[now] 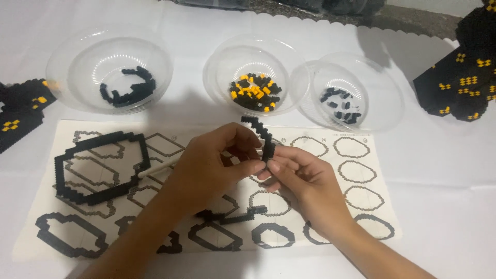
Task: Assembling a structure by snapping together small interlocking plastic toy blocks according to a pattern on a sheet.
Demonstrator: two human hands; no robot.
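Two bare hands meet at the middle of the head view, above a paper sheet printed with ring outlines [356, 170]; left hand [206, 165] and right hand [305, 181] both pinch one curved strip of small black building blocks [261, 135]; the strip stands nearly upright, rising out of the fingertips and arching away from the person; left thumb and forefinger close on its lower end, right fingertips [276, 164] press the same end from the opposite side; both hands grasping, neither slack. A thin white stick [157, 168] pokes out from under the left palm; whether the palm grips it or merely covers it, cannot tell.

Beyond the fingertips, three clear plastic bowls in a row; the middle bowl of black and orange blocks [254, 92] sits directly past the strip; the bowl of loose black pieces [129, 87] lies off to the left hand's side; the third bowl with a few black bits [343, 103] lies to the right hand's side, its rim touching the middle bowl.

Left of the left wrist, a large black block ring [98, 165] rests on the sheet; below both wrists, smaller finished black rings [274, 235] lie over printed outlines. At the far right edge, a black block model with yellow dots [462, 82] stands on the white tablecloth [444, 206].
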